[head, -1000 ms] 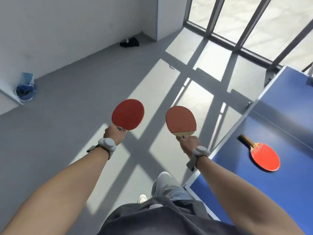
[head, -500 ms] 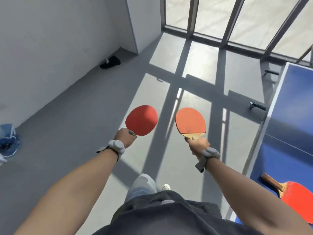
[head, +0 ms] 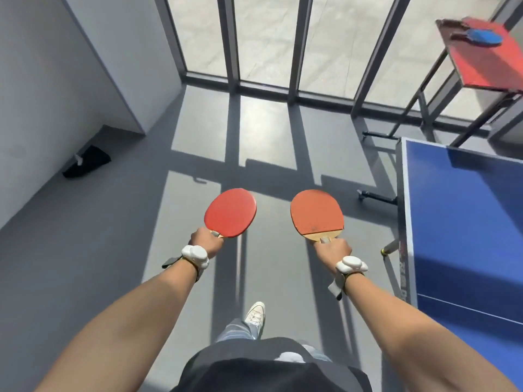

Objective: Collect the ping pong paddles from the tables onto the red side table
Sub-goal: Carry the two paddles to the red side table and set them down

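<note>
My left hand (head: pixel 206 239) grips the handle of a red paddle (head: pixel 230 212), its face turned up over the grey floor. A second paddle (head: pixel 316 213) with an orange-red face and a bare wooden neck is held by the handle in my right hand (head: pixel 333 249). Both paddles are out in front of me at about the same height. The red side table (head: pixel 486 65) stands at the far upper right by the windows. A blue paddle (head: pixel 485 37) lies on it beside a red paddle (head: pixel 478 24).
The blue ping pong table (head: pixel 464 222) fills the right side, its corner and legs near my right arm. A white wall runs along the left, with a black object (head: pixel 86 164) on the floor at its foot. Tall window frames stand ahead.
My view has swung to the right: the red side table has come into sight and the paddle lying on the blue table has left the frame. Both hands keep their paddles.
</note>
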`<state>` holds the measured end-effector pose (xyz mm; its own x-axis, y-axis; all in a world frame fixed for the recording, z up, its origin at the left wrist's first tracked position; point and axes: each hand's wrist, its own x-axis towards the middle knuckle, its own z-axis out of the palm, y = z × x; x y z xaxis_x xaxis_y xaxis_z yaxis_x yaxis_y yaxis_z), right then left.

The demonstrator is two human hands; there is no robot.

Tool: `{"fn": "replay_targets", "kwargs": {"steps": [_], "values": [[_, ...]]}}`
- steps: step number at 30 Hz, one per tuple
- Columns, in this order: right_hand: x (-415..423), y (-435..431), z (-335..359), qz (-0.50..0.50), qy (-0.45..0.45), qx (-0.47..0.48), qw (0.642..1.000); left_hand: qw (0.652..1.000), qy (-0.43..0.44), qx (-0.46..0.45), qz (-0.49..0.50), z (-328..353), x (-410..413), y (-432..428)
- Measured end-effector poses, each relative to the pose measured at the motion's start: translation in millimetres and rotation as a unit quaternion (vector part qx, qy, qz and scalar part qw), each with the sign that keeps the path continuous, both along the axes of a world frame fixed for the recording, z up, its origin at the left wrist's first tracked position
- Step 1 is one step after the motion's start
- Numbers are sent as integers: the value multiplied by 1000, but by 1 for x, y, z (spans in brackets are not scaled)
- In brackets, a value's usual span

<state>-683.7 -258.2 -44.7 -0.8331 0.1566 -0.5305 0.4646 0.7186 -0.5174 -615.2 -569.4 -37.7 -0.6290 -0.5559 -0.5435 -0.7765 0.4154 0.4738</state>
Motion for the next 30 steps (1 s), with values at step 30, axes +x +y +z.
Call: {"fn": "replay_targets", "kwargs": {"steps": [30], "values": [[-724,45,18,-262,32,-43,963,989,58,-3,-138,6,-825,62]]}}
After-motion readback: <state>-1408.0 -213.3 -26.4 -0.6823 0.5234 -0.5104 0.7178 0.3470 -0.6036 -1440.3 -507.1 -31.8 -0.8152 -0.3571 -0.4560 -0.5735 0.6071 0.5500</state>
